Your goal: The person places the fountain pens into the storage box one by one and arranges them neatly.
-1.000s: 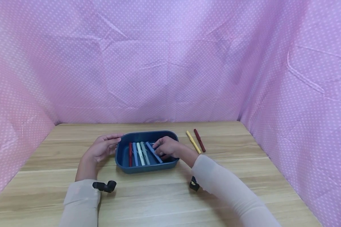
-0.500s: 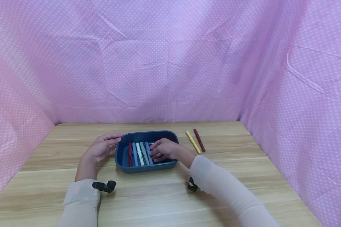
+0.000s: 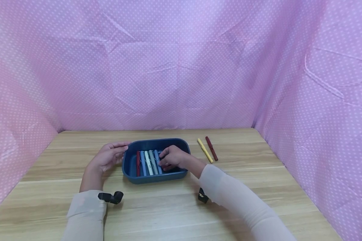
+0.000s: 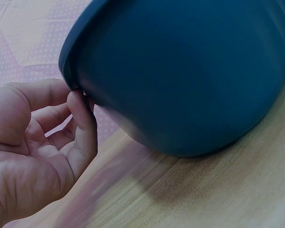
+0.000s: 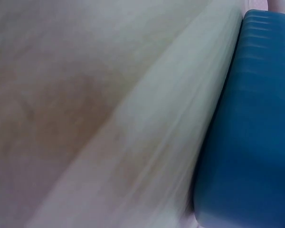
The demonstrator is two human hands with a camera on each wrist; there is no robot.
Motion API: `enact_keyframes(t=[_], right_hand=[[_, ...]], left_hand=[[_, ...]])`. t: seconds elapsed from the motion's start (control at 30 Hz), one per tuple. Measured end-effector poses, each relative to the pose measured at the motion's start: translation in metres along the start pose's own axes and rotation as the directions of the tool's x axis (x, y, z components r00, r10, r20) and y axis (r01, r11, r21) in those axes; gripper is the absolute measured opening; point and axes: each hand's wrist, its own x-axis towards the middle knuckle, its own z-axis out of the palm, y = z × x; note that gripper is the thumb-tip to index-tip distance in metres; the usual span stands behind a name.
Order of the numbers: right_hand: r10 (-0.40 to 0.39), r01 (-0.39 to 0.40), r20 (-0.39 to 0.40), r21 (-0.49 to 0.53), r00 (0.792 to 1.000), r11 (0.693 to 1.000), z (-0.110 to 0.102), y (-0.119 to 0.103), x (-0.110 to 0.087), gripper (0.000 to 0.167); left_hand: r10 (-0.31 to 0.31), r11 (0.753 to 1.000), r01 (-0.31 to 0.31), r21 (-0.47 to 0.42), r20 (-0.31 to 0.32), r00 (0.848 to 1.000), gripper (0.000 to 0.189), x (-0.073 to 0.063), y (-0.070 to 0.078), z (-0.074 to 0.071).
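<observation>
My left hand (image 3: 109,158) is at the left end of a dark blue rectangular box (image 3: 157,179). In the left wrist view, its thumb and a finger pinch the box rim (image 4: 69,66). My right hand (image 3: 175,157) reaches into the right half of the box, fingers relaxed and fingertips at the side of a blue pen (image 3: 157,160). Left of that pen lie a grey-green pen (image 3: 153,161), a pale green pen (image 3: 148,162), another blue pen (image 3: 143,163) and a dark red pen (image 3: 138,163), side by side. The right hand hides the box floor beneath it.
A yellow pen (image 3: 205,150) and a dark red pen (image 3: 211,148) lie on the wooden table (image 3: 157,214) right of the box. Pink dotted cloth (image 3: 169,67) hangs behind the table and on both sides.
The rightmost blue pen in the box has gone from slanted to nearly parallel with the others. My right hand shifted left with it, then its fingers lifted slightly. My left hand stays put.
</observation>
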Motion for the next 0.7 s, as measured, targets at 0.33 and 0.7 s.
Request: enact_keyframes(t=[0.33,0.7], right_hand=[[-0.011,0.011,-0.028,0.019,1.000,1.000,-0.009,-0.005,-0.005,0.029],[-0.027,0.029,-0.043,0.051,0.999,0.998,-0.020,-0.017,-0.008,0.036]], left_hand=[[0.006,1.000,-0.006,-0.001,0.002,1.000,0.042,0.000,-0.001,0.001],[-0.004,1.000,0.004,0.009,0.006,1.000,0.045,0.000,-0.001,-0.001]])
